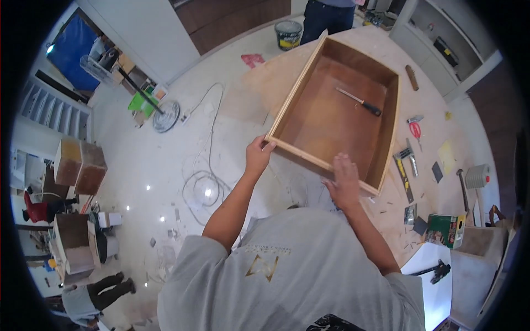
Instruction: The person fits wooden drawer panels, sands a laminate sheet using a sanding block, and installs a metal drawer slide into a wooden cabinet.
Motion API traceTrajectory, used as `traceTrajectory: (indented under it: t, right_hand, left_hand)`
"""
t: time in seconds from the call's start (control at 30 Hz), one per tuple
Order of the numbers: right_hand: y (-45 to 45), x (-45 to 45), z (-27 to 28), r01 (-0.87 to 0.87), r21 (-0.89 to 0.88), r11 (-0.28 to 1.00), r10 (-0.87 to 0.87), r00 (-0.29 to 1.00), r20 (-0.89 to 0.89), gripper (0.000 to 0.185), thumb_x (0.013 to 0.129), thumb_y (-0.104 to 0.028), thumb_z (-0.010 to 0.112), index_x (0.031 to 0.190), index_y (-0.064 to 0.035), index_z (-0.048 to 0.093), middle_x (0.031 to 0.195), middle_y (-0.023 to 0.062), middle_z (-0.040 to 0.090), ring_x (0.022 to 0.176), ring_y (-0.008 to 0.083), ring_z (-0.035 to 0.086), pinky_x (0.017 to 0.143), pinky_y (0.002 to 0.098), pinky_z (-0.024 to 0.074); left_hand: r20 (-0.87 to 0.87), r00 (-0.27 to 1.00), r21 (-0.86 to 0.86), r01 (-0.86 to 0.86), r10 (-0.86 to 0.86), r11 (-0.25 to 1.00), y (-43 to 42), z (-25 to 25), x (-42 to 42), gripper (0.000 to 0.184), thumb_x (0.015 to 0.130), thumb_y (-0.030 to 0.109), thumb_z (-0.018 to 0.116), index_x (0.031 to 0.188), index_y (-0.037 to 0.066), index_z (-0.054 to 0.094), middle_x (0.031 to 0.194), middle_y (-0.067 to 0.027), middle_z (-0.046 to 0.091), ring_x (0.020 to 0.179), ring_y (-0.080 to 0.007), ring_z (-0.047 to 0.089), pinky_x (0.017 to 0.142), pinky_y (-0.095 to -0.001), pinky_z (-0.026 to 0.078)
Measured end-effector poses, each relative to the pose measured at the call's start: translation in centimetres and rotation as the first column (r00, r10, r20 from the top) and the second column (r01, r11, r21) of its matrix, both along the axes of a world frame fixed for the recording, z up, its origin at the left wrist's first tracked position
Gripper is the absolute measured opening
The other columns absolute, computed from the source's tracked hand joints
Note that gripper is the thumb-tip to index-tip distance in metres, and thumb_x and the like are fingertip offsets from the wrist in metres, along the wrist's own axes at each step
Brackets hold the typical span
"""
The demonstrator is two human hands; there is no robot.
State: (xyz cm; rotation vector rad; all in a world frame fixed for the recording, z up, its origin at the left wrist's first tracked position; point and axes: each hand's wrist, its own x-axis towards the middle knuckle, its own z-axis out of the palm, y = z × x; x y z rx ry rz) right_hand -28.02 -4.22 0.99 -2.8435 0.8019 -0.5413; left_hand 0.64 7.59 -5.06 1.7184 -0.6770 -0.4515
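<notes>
A wooden drawer point(337, 118) with a brown inside rests tilted across the worktable, its open top facing up. My left hand point(258, 157) is closed on the drawer's near left corner, fingertips at the rim. Over the near wall lies my right hand point(345, 185), fingers stretched out flat towards the inside and thumb apart. A screwdriver point(360, 101) with a black handle lies loose on the drawer bottom. To the right of the drawer are a hammer point(403, 176) with a yellow and black handle and red-handled snips point(415, 129).
The worktable point(425, 160) also bears a second hammer point(462, 190), a green box point(444, 230), sandpaper pieces point(437, 172) and scattered bits. A cable point(208, 176) loops over the floor near a stand fan point(165, 117). Behind the table stand a bucket point(288, 36) and a person point(326, 22).
</notes>
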Motion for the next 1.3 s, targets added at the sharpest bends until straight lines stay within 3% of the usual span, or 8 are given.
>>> traceTrajectory:
  t: [0.1, 0.2, 0.63, 0.8, 0.9, 1.0, 1.17, 1.3]
  right_hand:
    - [-0.8, 1.7, -1.9, 0.178, 0.145, 0.973, -0.147, 0.969, -0.198, 0.051, 0.081, -0.021, 0.075, 0.126, -0.0046, 0.057, 0.115, 0.0167, 0.065, 0.109, 0.0347, 0.063, 0.089, 0.0523, 0.0468]
    - [-0.9, 1.5, -2.5, 0.172, 0.008, 0.985, -0.168, 0.969, -0.182, 0.038, 0.08, -0.021, 0.074, 0.113, -0.0076, 0.06, 0.09, 0.0105, 0.066, 0.085, 0.0329, 0.065, 0.07, 0.0499, 0.0446]
    - [-0.7, 1.4, -3.4, 0.151, -0.087, 0.985, -0.152, 0.988, -0.007, 0.044, 0.079, -0.019, 0.073, 0.119, -0.0081, 0.059, 0.1, 0.0115, 0.067, 0.088, 0.0319, 0.065, 0.075, 0.0462, 0.0454]
    - [-0.6, 1.4, -3.0, 0.143, -0.072, 0.987, -0.145, 0.989, -0.024, 0.043, 0.081, -0.02, 0.073, 0.119, -0.0078, 0.059, 0.104, 0.0108, 0.067, 0.093, 0.0316, 0.065, 0.078, 0.0452, 0.0458]
    - [-0.6, 1.8, -2.5, 0.229, -0.007, 0.973, -0.222, 0.937, -0.27, 0.043, 0.08, -0.022, 0.074, 0.118, -0.0076, 0.059, 0.104, 0.01, 0.066, 0.097, 0.0308, 0.064, 0.079, 0.045, 0.0457]
    - [-0.6, 1.2, -2.5, 0.163, -0.019, 0.987, -0.164, 0.981, -0.103, 0.042, 0.08, -0.021, 0.074, 0.116, -0.0074, 0.058, 0.104, 0.0102, 0.065, 0.099, 0.031, 0.063, 0.08, 0.0457, 0.0457]
    - [-0.6, 1.1, -2.0, 0.131, 0.025, 0.991, -0.13, 0.991, -0.04, 0.039, 0.08, -0.019, 0.072, 0.114, -0.0064, 0.058, 0.103, 0.011, 0.064, 0.1, 0.0311, 0.062, 0.08, 0.0463, 0.0452]
    - [-0.7, 0.7, -2.9, 0.115, -0.064, 0.991, -0.111, 0.992, 0.052, 0.032, 0.082, -0.016, 0.066, 0.111, -0.0044, 0.058, 0.1, 0.0101, 0.064, 0.097, 0.031, 0.062, 0.08, 0.0469, 0.0443]
  left_hand:
    - [0.132, 0.989, 0.122, 0.046, -0.063, 0.991, 0.2, 0.7, 0.7, 0.049, 0.088, 0.024, 0.072, 0.127, -0.003, 0.062, 0.102, -0.0194, 0.072, 0.091, -0.0276, 0.071, 0.083, -0.0374, 0.055]
    - [0.343, 0.939, 0.296, -0.085, -0.022, 0.951, 1.7, 2.7, 0.1, 0.058, 0.087, 0.026, 0.071, 0.137, 0.002, 0.055, 0.098, -0.0185, 0.072, 0.087, -0.033, 0.071, 0.08, -0.0411, 0.055]
    - [0.306, 0.857, 0.503, 0.224, -0.414, 0.835, 3.4, 6.0, -0.2, 0.071, 0.078, 0.008, 0.059, 0.147, 0.012, 0.043, 0.082, -0.0147, 0.071, 0.08, -0.0383, 0.069, 0.074, -0.0486, 0.054]
    - [0.422, 0.813, 0.576, 0.1, -0.4, 0.811, 2.0, 4.8, 0.0, 0.071, 0.079, 0.006, 0.057, 0.148, 0.013, 0.041, 0.084, -0.0198, 0.07, 0.081, -0.0416, 0.068, 0.074, -0.0513, 0.053]
    - [0.399, 0.813, 0.63, 0.092, -0.424, 0.771, 1.9, 5.6, 0.4, 0.071, 0.079, 0.006, 0.057, 0.148, 0.013, 0.041, 0.085, -0.0224, 0.07, 0.083, -0.0431, 0.067, 0.074, -0.0528, 0.052]
    - [0.361, 0.807, 0.708, 0.089, -0.467, 0.7, 3.5, 7.2, -0.6, 0.065, 0.08, 0.007, 0.058, 0.143, 0.008, 0.044, 0.085, -0.0233, 0.069, 0.082, -0.0438, 0.067, 0.075, -0.0533, 0.052]
    - [0.467, 0.721, 0.639, 0.125, -0.511, 0.759, 3.9, 8.5, -4.3, 0.051, 0.081, 0.011, 0.062, 0.131, 0.001, 0.053, 0.099, -0.0203, 0.07, 0.088, -0.0396, 0.068, 0.08, -0.0515, 0.051]
    - [0.823, 0.392, 0.311, 0.296, -0.412, 0.903, -1.2, 8.7, -8.7, 0.054, 0.079, 0.016, 0.07, 0.13, 0.005, 0.055, 0.109, -0.0155, 0.068, 0.105, -0.0349, 0.065, 0.094, -0.0518, 0.044]
